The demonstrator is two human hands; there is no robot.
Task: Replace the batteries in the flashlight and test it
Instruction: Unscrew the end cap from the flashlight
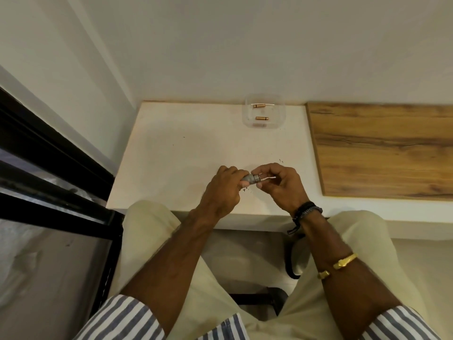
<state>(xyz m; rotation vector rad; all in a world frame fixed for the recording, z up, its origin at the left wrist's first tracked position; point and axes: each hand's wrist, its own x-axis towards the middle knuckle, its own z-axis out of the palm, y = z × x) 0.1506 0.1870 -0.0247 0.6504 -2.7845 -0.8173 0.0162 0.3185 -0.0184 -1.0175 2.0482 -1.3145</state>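
The small grey metal flashlight [250,179] is held level in the air between both hands, just above the white tabletop [183,155] and near the middle of its front edge. The left hand [224,192] wraps the flashlight's body from the left, its grip clamped round the barrel with the thumb on the near side. The right hand [279,185] takes the other end, its grip pinched on the narrower end piece with thumb and forefinger while the remaining fingers curl loosely behind. How much of the flashlight lies inside either palm cannot be told. A few dark specks [280,160] lie on the tabletop close to the hands. At the rear edge, against the wall, stands a clear plastic container [279,119] holding two copper-coloured batteries, one [259,106] toward the back and one [261,118] nearer the front, apart from each other. A wood-grain board [380,148] covers the tabletop's right part. The right wrist wears dark bands [306,209], a gold bangle [344,261] sits further up that forearm, and striped sleeves [127,320] are rolled back on both arms.
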